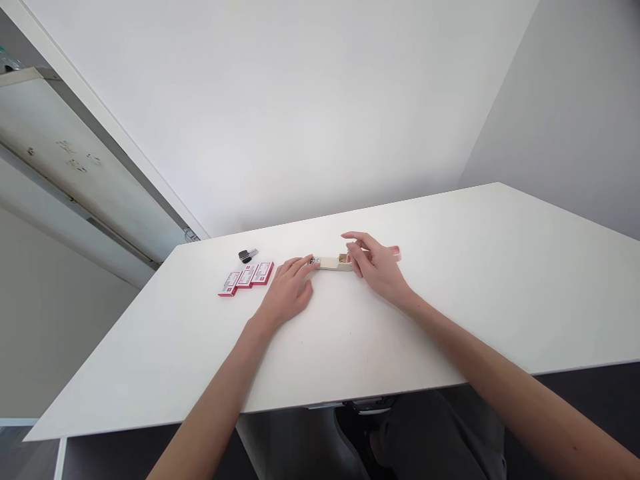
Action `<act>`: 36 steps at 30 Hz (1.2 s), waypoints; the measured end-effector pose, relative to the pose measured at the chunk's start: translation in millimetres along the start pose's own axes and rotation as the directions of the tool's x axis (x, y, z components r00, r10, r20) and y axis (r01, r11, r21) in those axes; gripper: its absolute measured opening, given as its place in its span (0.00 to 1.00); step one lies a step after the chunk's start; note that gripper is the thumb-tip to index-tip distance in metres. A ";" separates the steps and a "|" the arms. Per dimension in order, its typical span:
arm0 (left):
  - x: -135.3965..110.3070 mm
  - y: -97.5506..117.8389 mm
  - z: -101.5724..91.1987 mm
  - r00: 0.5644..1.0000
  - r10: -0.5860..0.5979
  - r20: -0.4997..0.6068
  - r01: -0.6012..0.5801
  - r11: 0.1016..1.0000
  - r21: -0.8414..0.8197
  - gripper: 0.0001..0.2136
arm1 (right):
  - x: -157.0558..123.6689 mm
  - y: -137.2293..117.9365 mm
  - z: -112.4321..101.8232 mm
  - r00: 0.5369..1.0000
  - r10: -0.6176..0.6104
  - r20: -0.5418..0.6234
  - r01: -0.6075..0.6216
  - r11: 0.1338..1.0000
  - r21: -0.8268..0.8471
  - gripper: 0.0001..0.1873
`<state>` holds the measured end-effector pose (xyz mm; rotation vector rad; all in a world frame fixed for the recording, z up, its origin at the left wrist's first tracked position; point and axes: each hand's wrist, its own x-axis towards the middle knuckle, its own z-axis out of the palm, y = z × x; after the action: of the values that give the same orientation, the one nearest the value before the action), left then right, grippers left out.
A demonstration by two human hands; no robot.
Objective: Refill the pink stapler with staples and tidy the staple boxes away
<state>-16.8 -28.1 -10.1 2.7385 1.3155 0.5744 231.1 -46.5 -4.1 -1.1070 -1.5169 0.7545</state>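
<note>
A long, narrow cream-coloured object (329,263) lies crosswise on the table, with an open hollow near its right end and a dark-and-white patterned patch at its left end. My left hand (290,290) rests flat beside it, fingers stretched out and fingertips touching that left end. Over the right end, my right hand (374,267) is curled with thumb and fingers drawn together; what they pinch, if anything, is too small to make out. A pink piece (396,253) shows from behind the right hand, and I cannot tell whether it joins the cream object.
Left of my left hand lie three small red-and-white boxes (245,277) in a staggered row. Behind them is a key with a black head (247,255). The white table (320,353) meets a pale wall (310,113) at the back.
</note>
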 end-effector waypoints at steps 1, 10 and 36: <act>-0.2 -0.4 0.5 1.000 -0.006 0.001 0.006 1.000 -0.001 0.22 | -0.4 1.5 0.3 1.000 -0.016 0.004 0.016 1.000 -0.020 0.24; 0.0 0.1 2.3 0.999 -0.037 -0.013 0.037 0.999 -0.024 0.22 | 0.3 12.3 -1.0 0.993 -0.120 0.016 0.120 0.968 -0.219 0.23; 0.7 1.5 1.5 0.997 -0.075 -0.011 0.075 0.996 -0.040 0.22 | 13.6 16.5 -24.3 0.923 -0.370 0.103 0.346 0.683 -0.643 0.16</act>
<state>-14.8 -28.3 -11.0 2.6455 1.3871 0.6063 258.6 -29.9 -7.8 -1.2431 -1.9591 -0.1064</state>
